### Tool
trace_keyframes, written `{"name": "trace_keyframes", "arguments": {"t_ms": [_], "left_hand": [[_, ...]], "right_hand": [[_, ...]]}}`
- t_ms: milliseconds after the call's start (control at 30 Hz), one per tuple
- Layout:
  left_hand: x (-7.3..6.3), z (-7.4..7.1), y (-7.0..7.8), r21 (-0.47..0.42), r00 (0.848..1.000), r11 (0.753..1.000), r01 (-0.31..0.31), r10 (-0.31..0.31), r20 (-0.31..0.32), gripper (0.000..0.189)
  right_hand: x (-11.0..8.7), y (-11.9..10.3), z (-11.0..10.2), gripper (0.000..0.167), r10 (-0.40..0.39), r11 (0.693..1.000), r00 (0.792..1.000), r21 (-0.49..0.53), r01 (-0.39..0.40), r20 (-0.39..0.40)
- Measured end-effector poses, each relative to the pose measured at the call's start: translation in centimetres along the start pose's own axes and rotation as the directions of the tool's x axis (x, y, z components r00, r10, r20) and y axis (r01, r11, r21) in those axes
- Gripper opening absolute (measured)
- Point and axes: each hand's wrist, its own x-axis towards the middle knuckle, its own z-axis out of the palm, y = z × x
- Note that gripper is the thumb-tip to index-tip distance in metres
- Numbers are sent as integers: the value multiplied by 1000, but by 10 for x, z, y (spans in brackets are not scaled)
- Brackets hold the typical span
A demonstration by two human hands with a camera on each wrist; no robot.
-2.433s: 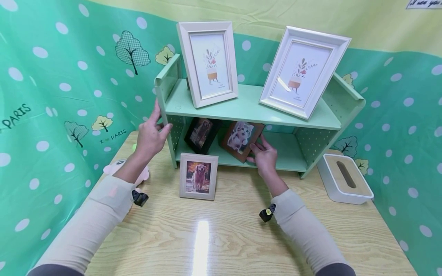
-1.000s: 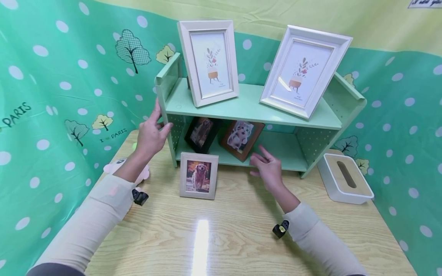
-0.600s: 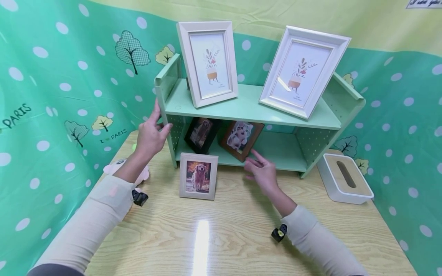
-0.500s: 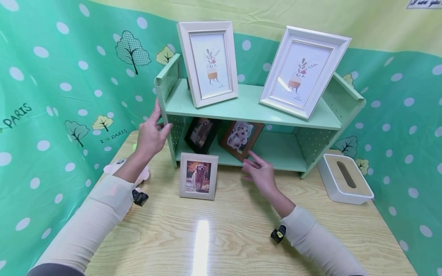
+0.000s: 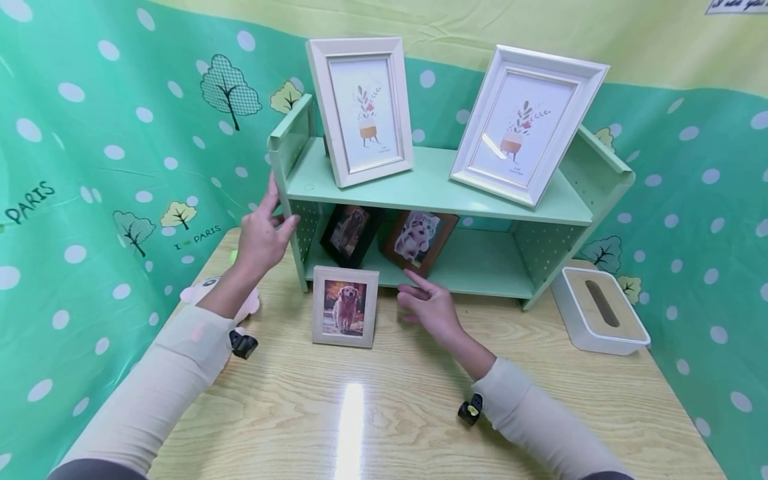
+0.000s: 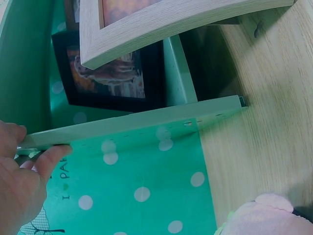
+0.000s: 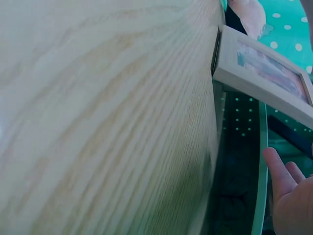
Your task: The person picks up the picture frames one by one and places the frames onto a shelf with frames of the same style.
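**Dotted green cloth [image 5: 114, 87] around a pale wood desk [image 5: 288, 400]: five frames about one shelf**

The green shelf [image 5: 432, 173] stands on the desk against the cloth. Of the two hands, the left hand [image 5: 262, 237] grips the shelf's left side panel at its front edge, with digits on both faces of the panel. The right hand [image 5: 435, 310] holds nothing that shows; its fingers reach out loosely before the lower tier, just under the brown frame [image 5: 418, 241]. Whether a fingertip touches that frame, I cannot tell.

The brown frame leans at a slant on the lower tier, right of the black frame [image 5: 350, 235]. What could go wrong, in my judgement: a fingertip catching its low corner could tip or turn it, and a rightward sweep there is less risky than a leftward one, which might knock the beige frame [image 5: 345, 307] on the desk. A tug by the left hand could jolt the shelf and topple the left white frame [image 5: 369, 117] or the right white frame [image 5: 528, 127] on top.

Counted: one shelf with two tiers; five frames, two above, two below, one on the desk; one lidded box [image 5: 600, 310] at right; one pink plush toy [image 6: 266, 218] at left.
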Motion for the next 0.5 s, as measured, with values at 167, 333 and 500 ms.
{"name": "trace_keyframes", "arguments": {"t_ms": [167, 333, 500], "left_hand": [[0, 0, 0, -5, 1000, 1000, 2, -2, 1, 89], [-1, 0, -1, -17, 1000, 1000, -1, 1, -5, 89], [-1, 0, -2, -21, 1000, 1000, -11, 11, -7, 89]], "right_hand": [[0, 2, 8, 65, 6, 1000, 1000, 6, -6, 28], [1, 6, 15, 66, 7, 1000, 999, 14, -8, 49], [1, 11, 25, 63, 29, 1000, 997, -6, -29, 65]]}}
